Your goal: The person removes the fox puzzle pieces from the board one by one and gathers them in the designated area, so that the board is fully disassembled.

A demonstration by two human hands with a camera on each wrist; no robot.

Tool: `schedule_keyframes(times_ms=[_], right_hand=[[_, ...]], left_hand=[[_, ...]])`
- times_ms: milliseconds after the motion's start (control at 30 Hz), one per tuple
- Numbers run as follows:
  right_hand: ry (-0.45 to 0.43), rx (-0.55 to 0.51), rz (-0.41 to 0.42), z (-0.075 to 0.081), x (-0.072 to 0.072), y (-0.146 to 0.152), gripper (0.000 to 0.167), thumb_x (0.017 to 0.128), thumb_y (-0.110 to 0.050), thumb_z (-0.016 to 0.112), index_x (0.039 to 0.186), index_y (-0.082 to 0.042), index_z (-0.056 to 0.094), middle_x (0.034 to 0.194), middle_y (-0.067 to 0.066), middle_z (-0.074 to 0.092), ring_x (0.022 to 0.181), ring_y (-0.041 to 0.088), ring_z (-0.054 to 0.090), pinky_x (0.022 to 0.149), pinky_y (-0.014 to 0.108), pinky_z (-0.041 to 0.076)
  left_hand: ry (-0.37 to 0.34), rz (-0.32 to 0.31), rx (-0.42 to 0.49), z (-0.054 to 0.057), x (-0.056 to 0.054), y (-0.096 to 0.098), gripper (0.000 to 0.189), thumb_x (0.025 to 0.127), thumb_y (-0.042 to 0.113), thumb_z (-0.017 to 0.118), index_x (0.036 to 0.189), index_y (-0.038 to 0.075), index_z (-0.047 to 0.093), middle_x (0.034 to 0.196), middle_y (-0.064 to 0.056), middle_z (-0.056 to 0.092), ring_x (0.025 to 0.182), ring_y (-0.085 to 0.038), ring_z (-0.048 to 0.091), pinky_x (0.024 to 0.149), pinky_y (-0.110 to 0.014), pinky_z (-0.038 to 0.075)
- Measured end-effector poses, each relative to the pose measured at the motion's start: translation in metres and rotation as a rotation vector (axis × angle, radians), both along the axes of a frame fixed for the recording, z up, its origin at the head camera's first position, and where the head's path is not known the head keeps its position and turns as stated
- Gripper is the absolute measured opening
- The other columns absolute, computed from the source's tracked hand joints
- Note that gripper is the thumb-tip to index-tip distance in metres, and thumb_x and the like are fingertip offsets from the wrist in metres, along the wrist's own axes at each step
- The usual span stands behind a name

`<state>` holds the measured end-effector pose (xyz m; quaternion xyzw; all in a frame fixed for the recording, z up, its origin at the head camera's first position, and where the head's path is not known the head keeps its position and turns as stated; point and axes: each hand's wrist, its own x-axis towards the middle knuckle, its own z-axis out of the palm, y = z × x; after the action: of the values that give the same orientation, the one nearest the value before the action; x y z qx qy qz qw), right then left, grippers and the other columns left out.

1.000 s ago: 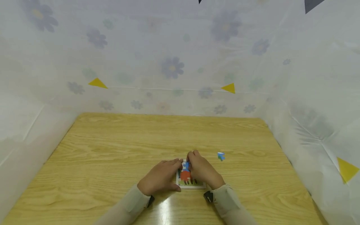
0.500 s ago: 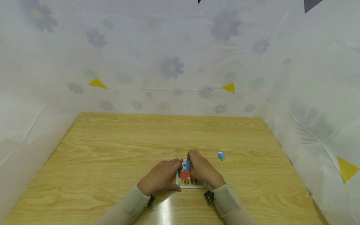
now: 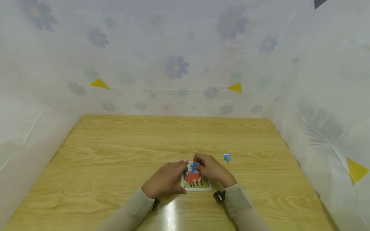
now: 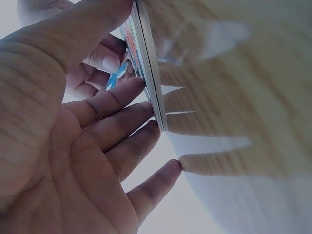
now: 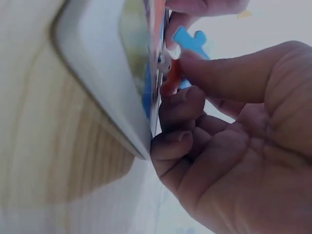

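Observation:
A small square jigsaw puzzle in a white-bordered tray (image 3: 199, 189) lies on the table, its picture showing a red-brown animal on grass. My left hand (image 3: 164, 180) rests along the tray's left side, fingers extended against its edge in the left wrist view and thumb at the near corner. Over the tray's upper right part, my right hand (image 3: 214, 170) pinches a blue and orange puzzle piece (image 5: 191, 43) between thumb and fingers. That piece stands tilted up from the picture, with part of a small animal face on it. Fingers hide the tray's far right corner.
A loose blue, white and green puzzle piece (image 3: 227, 157) lies on the wooden table (image 3: 130, 138) beyond the right hand. Pale flowered sheeting (image 3: 176, 41) with yellow triangles (image 3: 235, 87) encloses the table at the back and sides.
The right hand has shifted slightly right and turned, and the pinched puzzle piece has moved with it, uncovering more of the picture. The left hand stays in place at the tray.

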<state>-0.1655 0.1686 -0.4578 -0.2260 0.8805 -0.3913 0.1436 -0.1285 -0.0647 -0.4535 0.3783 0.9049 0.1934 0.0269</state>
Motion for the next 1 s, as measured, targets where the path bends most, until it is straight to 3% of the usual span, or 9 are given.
schedule_keyframes(times_ms=[200,400,567,733,833,1000], right_hand=[[0.026,-0.023,0.028,0.000,-0.005,0.008,0.012,0.101,0.001,0.061,0.099,-0.010,0.064,0.088,0.000,0.064,0.076,0.014,0.058,0.068,0.031,0.051],[0.070,-0.087,0.036,0.008,-0.008,0.021,0.017,0.104,0.002,0.055,0.107,-0.009,0.067,0.089,0.007,0.064,0.072,0.015,0.055,0.066,0.031,0.049],[0.099,-0.082,-0.056,0.014,-0.011,0.040,0.019,0.105,0.001,0.054,0.112,-0.007,0.070,0.096,0.005,0.065,0.073,0.017,0.050,0.068,0.033,0.044],[0.086,-0.078,-0.157,0.018,-0.014,0.065,0.010,0.105,-0.003,0.058,0.111,-0.006,0.066,0.091,0.007,0.063,0.072,0.020,0.052,0.064,0.031,0.046],[0.104,-0.061,-0.183,0.019,-0.016,0.081,0.005,0.104,-0.006,0.061,0.108,-0.004,0.063,0.088,0.010,0.061,0.070,0.020,0.052,0.062,0.031,0.046],[0.127,-0.006,-0.195,0.018,-0.020,0.112,0.005,0.104,-0.007,0.062,0.102,-0.003,0.062,0.091,0.007,0.060,0.078,0.021,0.053,0.070,0.036,0.047]], left_hand=[[0.001,0.003,-0.005,0.001,0.000,0.001,0.069,0.078,0.042,0.091,0.128,0.008,0.060,0.150,-0.018,0.054,0.135,-0.034,0.055,0.109,-0.051,0.045],[-0.002,0.005,-0.006,0.001,0.000,0.001,0.069,0.076,0.042,0.092,0.127,0.007,0.061,0.149,-0.018,0.055,0.132,-0.034,0.057,0.108,-0.051,0.045],[-0.010,0.013,-0.009,-0.003,-0.001,0.000,0.071,0.076,0.044,0.092,0.128,0.008,0.061,0.150,-0.017,0.055,0.133,-0.032,0.057,0.109,-0.049,0.044],[-0.029,0.028,-0.025,-0.005,-0.001,0.000,0.069,0.076,0.045,0.091,0.127,0.010,0.061,0.152,-0.016,0.053,0.136,-0.032,0.054,0.111,-0.049,0.042],[-0.033,0.027,-0.028,-0.004,-0.001,0.001,0.069,0.076,0.046,0.091,0.127,0.011,0.061,0.152,-0.015,0.052,0.136,-0.032,0.054,0.111,-0.050,0.042],[-0.045,0.023,-0.024,-0.002,0.000,0.001,0.071,0.077,0.046,0.090,0.131,0.010,0.061,0.153,-0.015,0.052,0.138,-0.031,0.052,0.111,-0.050,0.042]])
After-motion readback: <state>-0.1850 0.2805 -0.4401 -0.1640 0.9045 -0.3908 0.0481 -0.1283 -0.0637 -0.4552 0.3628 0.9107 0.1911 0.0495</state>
